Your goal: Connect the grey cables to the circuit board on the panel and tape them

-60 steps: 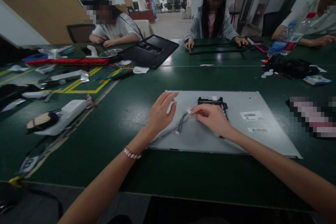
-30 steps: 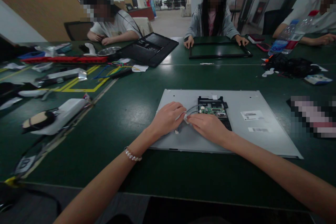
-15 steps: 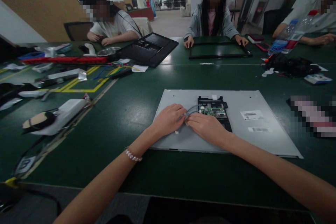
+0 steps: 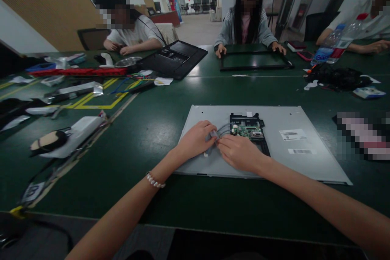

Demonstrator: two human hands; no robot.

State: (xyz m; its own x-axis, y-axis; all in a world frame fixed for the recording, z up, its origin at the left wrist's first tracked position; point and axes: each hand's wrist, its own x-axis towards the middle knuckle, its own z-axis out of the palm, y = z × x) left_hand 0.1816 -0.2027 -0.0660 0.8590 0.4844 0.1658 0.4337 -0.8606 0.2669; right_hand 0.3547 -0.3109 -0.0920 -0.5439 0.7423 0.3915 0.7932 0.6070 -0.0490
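Observation:
A grey metal panel (image 4: 292, 158) lies flat on the green table in front of me. A small green circuit board (image 4: 247, 130) sits in a black frame near its middle. A thin bundle of grey wires (image 4: 222, 131) runs left from the board. My left hand (image 4: 195, 140) and my right hand (image 4: 239, 152) meet over the wires just left of the board. Both have their fingers curled and pinched on the wire bundle. The wire ends under my fingers are hidden.
Three other people sit along the far side; one holds a black screen frame (image 4: 254, 61). A black back cover (image 4: 173, 59), coloured wires (image 4: 131, 81), water bottles (image 4: 336, 44) and a white part (image 4: 76, 130) at the left lie around the table (image 4: 146, 126).
Two seconds ago my hands were apart, the left one open above the panel. They came down together onto the wires by the board and have stayed pinched there.

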